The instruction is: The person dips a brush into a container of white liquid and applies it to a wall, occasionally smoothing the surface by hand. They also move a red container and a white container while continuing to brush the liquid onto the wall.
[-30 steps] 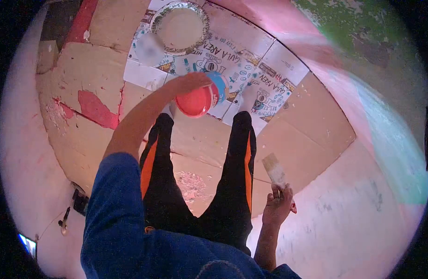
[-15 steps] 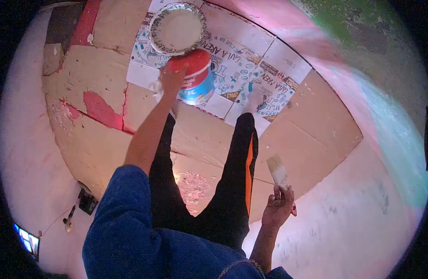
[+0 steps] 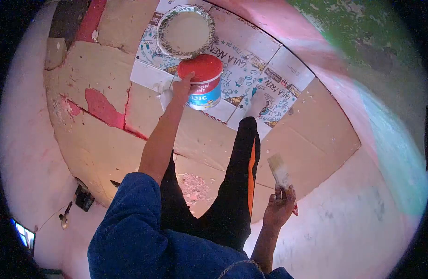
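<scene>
Paint bucket [image 3: 205,95] is being held upright on the printed cardboard [image 3: 258,39], red lid [image 3: 202,66] on, label being shown on the side nearest the wearer. It is being kept just beside the round container [image 3: 185,32]; whether the two are being made to touch can't be told. Left hand [image 3: 183,87] is being placed at the lid's near-left edge, a finger being laid over the top; the other fingers are being partly hidden, so full grip can't be told. Brush [image 3: 279,171] is being pinched in the right hand [image 3: 279,208], fingers being closed around it, bristles being pointed away from the body, red handle end being shown past the hand. Brush is being held well apart from the bucket, above the brown cardboard [image 3: 316,135]. Round container is being supported on the printed cardboard, pale contents being shown inside its crinkled rim.
</scene>
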A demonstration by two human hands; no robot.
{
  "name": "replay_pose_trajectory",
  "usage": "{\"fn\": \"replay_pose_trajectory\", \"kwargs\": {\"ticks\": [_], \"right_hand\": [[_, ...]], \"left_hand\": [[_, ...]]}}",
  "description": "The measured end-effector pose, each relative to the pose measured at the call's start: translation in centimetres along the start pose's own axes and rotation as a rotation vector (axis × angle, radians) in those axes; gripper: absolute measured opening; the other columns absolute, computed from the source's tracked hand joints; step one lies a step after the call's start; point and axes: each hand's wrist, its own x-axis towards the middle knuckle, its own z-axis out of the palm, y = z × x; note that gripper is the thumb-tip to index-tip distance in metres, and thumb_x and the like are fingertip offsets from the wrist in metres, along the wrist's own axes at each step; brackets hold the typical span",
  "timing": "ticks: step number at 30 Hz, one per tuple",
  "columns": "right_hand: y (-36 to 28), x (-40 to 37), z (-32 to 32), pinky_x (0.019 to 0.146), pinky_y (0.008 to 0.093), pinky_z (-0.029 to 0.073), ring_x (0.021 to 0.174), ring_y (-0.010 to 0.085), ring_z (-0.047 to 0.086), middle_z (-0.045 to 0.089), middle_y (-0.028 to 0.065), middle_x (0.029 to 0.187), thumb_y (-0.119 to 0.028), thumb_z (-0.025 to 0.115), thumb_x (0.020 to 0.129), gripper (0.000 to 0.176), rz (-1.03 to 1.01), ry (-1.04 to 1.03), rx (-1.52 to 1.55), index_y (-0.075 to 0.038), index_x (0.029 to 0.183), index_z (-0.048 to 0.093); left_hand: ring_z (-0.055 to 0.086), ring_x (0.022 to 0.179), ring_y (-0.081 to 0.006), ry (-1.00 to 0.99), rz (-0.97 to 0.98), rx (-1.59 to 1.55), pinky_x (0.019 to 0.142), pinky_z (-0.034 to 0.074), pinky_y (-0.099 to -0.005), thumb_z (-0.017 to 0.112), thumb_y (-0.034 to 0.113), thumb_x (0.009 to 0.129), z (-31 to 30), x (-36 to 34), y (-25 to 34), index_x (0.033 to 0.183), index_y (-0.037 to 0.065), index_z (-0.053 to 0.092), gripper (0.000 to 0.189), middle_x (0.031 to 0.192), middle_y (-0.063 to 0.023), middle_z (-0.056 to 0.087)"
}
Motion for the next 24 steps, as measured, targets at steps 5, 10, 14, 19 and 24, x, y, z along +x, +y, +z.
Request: {"fn": "replay_pose_trajectory", "kwargs": {"ticks": [5, 10, 14, 19, 24], "right_hand": [[-1.1, 0.5, 0.6, 0.057, 0.0219, 0.044, 0.089, 0.0188, 0.053, 0.055, 0.0071, 0.095, -0.021, 0.05, 0.083, 0.026, 0.185, -0.004, 0.295, -0.007, 0.104, 0.048], [-1.5, 0.5, 1.3, 0.056, 0.0209, 0.043, 0.089, 0.0174, 0.052, 0.055, 0.0065, 0.095, -0.023, 0.051, 0.082, 0.027, 0.183, 0.02, 0.249, -0.007, 0.104, 0.048], [-1.4, 0.7, 1.3, 0.056, 0.0196, 0.042, 0.088, 0.0156, 0.052, 0.055, 0.0054, 0.094, -0.024, 0.051, 0.081, 0.027, 0.158, 0.029, 0.167, -0.007, 0.102, 0.049], [-2.6, 0.9, 2.1, 0.056, 0.0195, 0.042, 0.087, 0.0152, 0.052, 0.054, 0.0046, 0.094, -0.023, 0.051, 0.081, 0.024, 0.15, 0.039, 0.152, -0.008, 0.101, 0.049], [-3.3, 3.1, 1.6, 0.056, 0.0202, 0.043, 0.088, 0.0157, 0.052, 0.054, 0.0049, 0.095, -0.019, 0.048, 0.083, 0.021, -0.325, -0.234, -0.309, -0.008, 0.101, 0.049]], "left_hand": [[0.059, 0.067, -0.0176, -0.326, 0.136, 0.001, 0.052, 0.051, -0.0263, 0.066, 0.016, 0.071, -1.5, -1.2, -3.3, 0.078, -0.007, 0.052, 0.027, 0.069, -0.0119, 0.054], [0.055, 0.073, -0.0177, -0.358, 0.046, -0.233, 0.058, 0.05, -0.0281, 0.067, 0.007, 0.068, -2.4, -7.4, -8.7, 0.092, -0.001, 0.044, 0.034, 0.085, -0.0126, 0.054], [0.055, 0.075, -0.0178, -0.321, 0.15, 0.097, 0.061, 0.049, -0.0314, 0.067, 0.011, 0.07, -5.6, -3.4, -15.6, 0.098, 0.005, 0.043, 0.038, 0.088, -0.0117, 0.054], [0.056, 0.085, -0.0253, -0.25, 0.51, 0.656, 0.07, 0.046, -0.0362, 0.067, 0.023, 0.07, -7.8, 0.7, -15.9, 0.103, 0.004, 0.042, 0.045, 0.093, -0.0156, 0.056], [0.053, 0.093, -0.0327, -0.199, 0.527, 1.137, 0.078, 0.042, -0.0398, 0.059, 0.035, 0.072, -5.2, -2.9, -6.4, 0.107, 0.001, 0.045, 0.05, 0.097, -0.02, 0.055]]}}
